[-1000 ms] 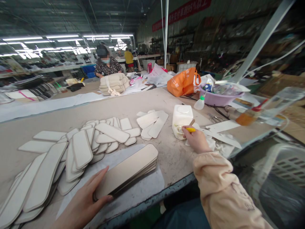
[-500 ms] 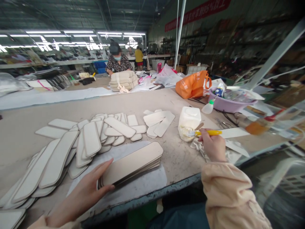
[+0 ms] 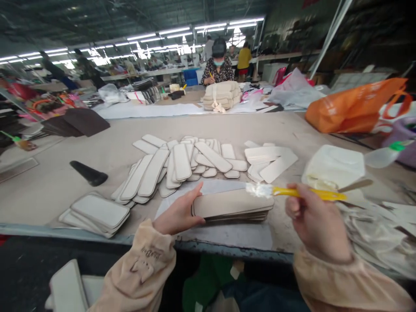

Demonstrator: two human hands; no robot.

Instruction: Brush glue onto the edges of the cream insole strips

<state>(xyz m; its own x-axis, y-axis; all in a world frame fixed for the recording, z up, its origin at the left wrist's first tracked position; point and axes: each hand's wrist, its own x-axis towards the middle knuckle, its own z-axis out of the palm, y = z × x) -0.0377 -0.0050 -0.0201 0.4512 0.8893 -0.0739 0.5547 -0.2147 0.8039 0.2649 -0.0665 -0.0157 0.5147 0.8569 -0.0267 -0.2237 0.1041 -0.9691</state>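
Observation:
My left hand (image 3: 180,213) grips the left end of a stack of long tan strips (image 3: 232,205) lying on a grey sheet (image 3: 227,232) at the table's front edge. My right hand (image 3: 312,221) holds a yellow-handled brush (image 3: 294,192) whose glue-laden bristles hover over the right end of the stack. A white glue container (image 3: 334,168) lies just right of the brush. Behind the stack, several white-edged strips (image 3: 182,164) are spread in overlapping rows.
A second small pile of strips (image 3: 97,212) sits at the front left, a black wedge (image 3: 88,173) behind it. An orange bag (image 3: 352,106) and purple basin (image 3: 403,138) are at the right. A person (image 3: 218,65) works at the far end behind a bundle (image 3: 222,95).
The view has swung left. My right hand lifted the brush out of the glue container and carried it left over the stack. My left hand stays on the stack's end.

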